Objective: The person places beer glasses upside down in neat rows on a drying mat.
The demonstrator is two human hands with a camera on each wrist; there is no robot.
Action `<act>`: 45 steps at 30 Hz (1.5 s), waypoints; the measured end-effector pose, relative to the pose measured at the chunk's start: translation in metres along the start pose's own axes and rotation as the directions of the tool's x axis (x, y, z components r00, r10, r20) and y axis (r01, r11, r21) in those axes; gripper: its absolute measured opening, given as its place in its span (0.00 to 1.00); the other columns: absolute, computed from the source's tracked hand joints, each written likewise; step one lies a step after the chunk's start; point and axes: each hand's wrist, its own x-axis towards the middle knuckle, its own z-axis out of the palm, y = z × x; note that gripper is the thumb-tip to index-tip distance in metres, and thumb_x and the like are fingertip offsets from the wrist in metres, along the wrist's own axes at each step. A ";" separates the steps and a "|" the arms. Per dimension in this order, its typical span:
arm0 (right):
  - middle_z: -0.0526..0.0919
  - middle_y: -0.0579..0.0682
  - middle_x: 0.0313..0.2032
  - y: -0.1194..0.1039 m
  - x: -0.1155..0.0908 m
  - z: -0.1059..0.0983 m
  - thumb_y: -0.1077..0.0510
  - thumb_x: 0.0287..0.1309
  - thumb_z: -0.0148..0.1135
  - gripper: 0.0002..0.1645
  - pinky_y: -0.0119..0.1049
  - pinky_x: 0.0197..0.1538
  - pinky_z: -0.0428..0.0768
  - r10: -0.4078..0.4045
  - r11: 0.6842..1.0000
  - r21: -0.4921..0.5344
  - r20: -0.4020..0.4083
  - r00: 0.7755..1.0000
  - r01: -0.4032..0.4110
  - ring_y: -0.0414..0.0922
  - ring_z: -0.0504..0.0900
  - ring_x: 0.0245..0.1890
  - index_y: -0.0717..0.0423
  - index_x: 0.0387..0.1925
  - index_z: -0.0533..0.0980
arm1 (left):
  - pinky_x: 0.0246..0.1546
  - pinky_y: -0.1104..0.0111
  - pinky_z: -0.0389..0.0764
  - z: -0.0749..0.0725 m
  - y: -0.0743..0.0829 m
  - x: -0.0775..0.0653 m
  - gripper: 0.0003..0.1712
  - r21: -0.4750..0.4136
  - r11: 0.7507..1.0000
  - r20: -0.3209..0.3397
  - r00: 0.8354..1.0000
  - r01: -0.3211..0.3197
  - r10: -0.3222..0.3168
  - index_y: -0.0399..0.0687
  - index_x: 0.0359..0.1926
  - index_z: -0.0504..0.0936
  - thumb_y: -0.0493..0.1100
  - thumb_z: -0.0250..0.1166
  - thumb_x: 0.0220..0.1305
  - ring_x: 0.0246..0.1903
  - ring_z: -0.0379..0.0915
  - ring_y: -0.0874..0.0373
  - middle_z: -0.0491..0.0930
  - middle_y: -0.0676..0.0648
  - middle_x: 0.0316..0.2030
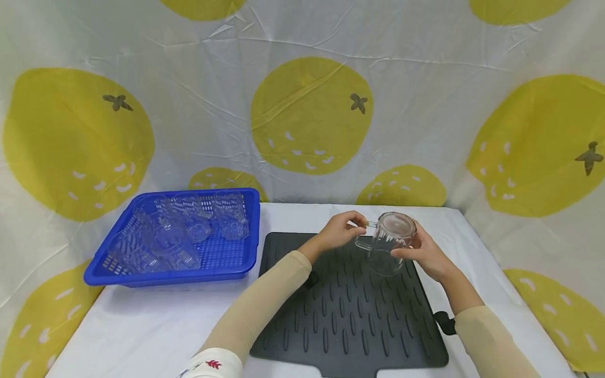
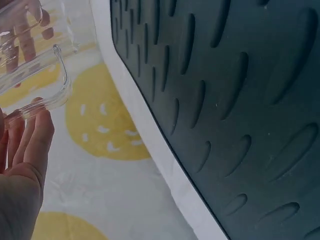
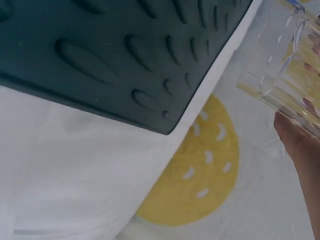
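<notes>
A clear glass mug (image 1: 396,239) is held over the far right part of a dark ribbed mat (image 1: 340,310), its base turned up and its mouth facing down. My left hand (image 1: 341,230) pinches the mug's handle at the left. From the right side, my right hand (image 1: 425,256) grips the mug's body, the thumb across its near face. In the left wrist view the fingers (image 2: 37,135) meet the clear handle (image 2: 64,85). The right wrist view shows part of the mug (image 3: 272,80) above the right thumb (image 3: 295,137).
A blue plastic basket (image 1: 254,231) stands at the left on the white tablecloth (image 1: 142,325), with several clear glass mugs (image 1: 165,239) lying in it. Dark tabs (image 1: 444,322) stick out at the mat's sides. Behind hangs a lemon-print cloth (image 1: 406,105).
</notes>
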 end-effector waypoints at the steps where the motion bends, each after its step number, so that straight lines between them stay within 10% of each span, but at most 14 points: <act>1: 0.64 0.51 0.56 0.001 0.000 -0.001 0.69 0.51 0.61 0.44 0.32 0.47 0.72 0.011 1.000 0.000 -0.002 1.000 -0.011 0.41 0.67 0.53 0.53 0.66 0.51 | 0.40 0.75 0.74 0.001 -0.001 0.002 0.07 0.000 1.000 0.001 1.000 0.003 -0.003 0.45 0.42 0.77 0.37 0.59 0.63 0.41 0.73 0.63 0.76 0.51 0.40; 25: 0.57 0.52 0.58 0.029 0.022 -0.037 0.69 0.54 0.59 0.46 0.30 0.47 0.70 0.106 0.994 0.010 -0.021 0.994 -0.105 0.44 0.61 0.54 0.50 0.67 0.46 | 0.42 0.74 0.71 0.025 -0.011 0.056 0.09 0.066 0.984 -0.034 0.986 0.163 -0.161 0.43 0.45 0.77 0.38 0.57 0.64 0.44 0.72 0.58 0.77 0.49 0.41; 45: 0.52 0.55 0.62 0.041 0.019 -0.038 0.67 0.53 0.61 0.50 0.29 0.48 0.70 0.168 0.986 -0.023 0.014 0.986 -0.167 0.41 0.57 0.57 0.56 0.68 0.40 | 0.43 0.74 0.71 0.026 -0.018 0.049 0.09 0.075 0.977 0.055 0.977 0.202 -0.206 0.40 0.46 0.75 0.37 0.56 0.65 0.47 0.71 0.59 0.76 0.48 0.44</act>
